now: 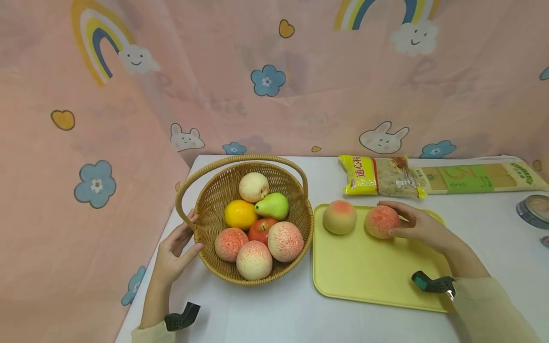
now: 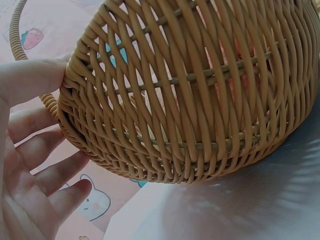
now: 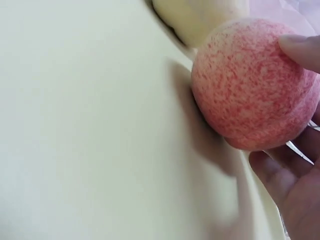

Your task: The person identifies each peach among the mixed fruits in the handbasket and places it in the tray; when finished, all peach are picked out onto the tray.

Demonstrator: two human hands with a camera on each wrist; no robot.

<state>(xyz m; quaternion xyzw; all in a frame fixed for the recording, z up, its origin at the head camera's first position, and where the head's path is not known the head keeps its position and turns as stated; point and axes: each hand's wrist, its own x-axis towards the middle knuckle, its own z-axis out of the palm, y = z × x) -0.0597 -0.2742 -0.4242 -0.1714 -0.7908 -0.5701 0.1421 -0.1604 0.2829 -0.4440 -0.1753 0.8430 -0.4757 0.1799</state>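
Observation:
In the head view a wicker basket (image 1: 200,245) with an arched handle stands on the left. My left hand (image 1: 171,252) is at its left rim, thumb and fingers on the edge by the handle's base; the left wrist view shows the thumb (image 2: 35,80) against the woven rim. On the right, my right hand (image 1: 422,228) holds a reddish speckled peach (image 1: 381,222) between thumb and fingers, over the upper part of a yellow tray (image 1: 369,276). A paler peach (image 1: 340,217) sits on the tray to its left. The right wrist view shows the held peach (image 3: 250,85) close to the tray surface.
Inside the basket lie several fruits, among them a green pear (image 1: 274,206), an orange (image 1: 241,214), a red apple (image 1: 259,230) and peaches (image 1: 254,260). Behind the tray are a pasta bag (image 1: 381,176) and a noodle pack (image 1: 480,177). A round tin (image 1: 533,211) stands far right.

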